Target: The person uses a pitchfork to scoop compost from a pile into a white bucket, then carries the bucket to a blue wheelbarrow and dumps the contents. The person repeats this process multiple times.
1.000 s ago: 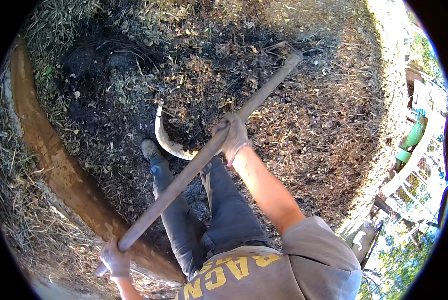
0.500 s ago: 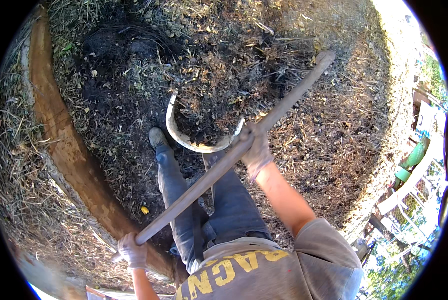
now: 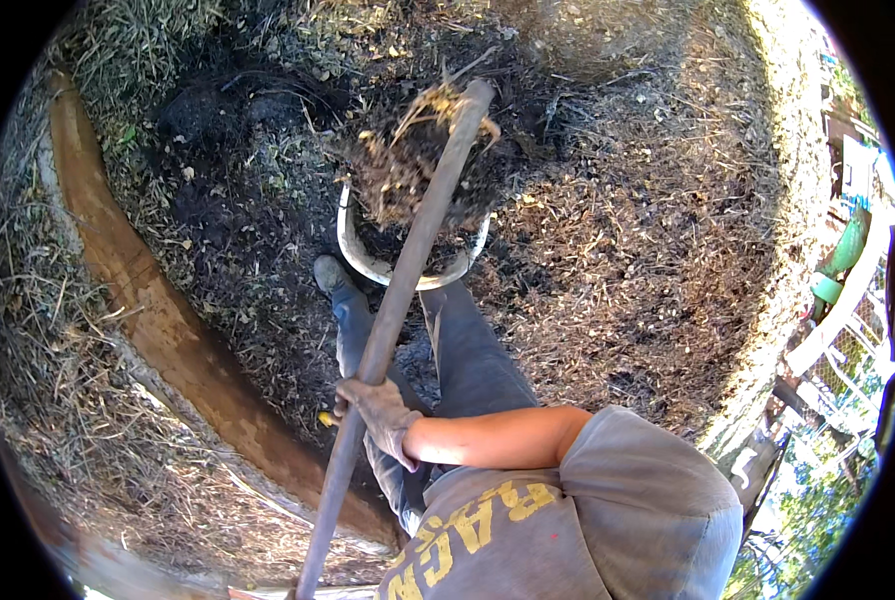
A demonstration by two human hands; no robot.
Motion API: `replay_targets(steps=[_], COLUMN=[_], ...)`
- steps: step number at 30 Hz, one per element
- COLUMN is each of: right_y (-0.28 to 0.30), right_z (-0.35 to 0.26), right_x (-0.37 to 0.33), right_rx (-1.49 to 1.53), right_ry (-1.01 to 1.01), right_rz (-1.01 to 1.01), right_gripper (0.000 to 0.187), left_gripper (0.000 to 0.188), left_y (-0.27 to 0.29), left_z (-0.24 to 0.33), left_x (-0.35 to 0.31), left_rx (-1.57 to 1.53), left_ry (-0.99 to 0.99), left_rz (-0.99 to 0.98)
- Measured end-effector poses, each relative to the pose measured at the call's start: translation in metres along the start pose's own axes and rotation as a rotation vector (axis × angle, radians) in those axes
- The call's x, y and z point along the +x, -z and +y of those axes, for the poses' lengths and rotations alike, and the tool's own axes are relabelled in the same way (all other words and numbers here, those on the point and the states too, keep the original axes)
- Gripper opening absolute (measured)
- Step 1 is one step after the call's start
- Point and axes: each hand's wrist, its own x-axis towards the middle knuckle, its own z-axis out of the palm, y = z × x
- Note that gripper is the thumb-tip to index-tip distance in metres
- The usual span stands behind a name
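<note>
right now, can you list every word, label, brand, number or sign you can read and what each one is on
Grey shirt: large, worn yellow block letters, running off the picture's lower edge; I don't copy printed words, so I leave them unquoted.
Wooden handle: no lettering shows.
Green object and pale panel, far right: too small to tell whether they carry text.

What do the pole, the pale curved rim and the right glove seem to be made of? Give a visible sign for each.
Pole: probably wood, worn and matt; dull grey-brown, without metallic shine.
Rim: perhaps plastic, possibly painted metal; smooth, off-white, dirt-stained.
Glove: likely fabric, dull and soiled; it wrinkles softly. Any coating is unclear.
</note>
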Motion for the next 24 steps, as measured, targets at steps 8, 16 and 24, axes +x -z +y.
replay_targets(steps=[8, 16, 24], right_y=[0.036, 0.169, 0.224], right_z=[-0.004, -0.182, -0.257], right_x=[-0.018, -0.001, 0.076], right_rx=[0.319, 0.538, 0.756], right_ry=[-0.160, 0.396, 0.381], right_rz=[-0.237, -0.198, 0.009], right_gripper=[0.025, 0.016, 0.018], left_gripper=[0.043, 0.020, 0.017], left_y=[0.127, 0.184, 0.227], left_z=[0.012, 0.273, 0.392], left_x=[-0.006, 0.093, 0.008], left_rx=[0.275, 0.175, 0.350], left_ry=[-0.057, -0.705, -0.727], left_rz=[0.214, 0.684, 0.862])
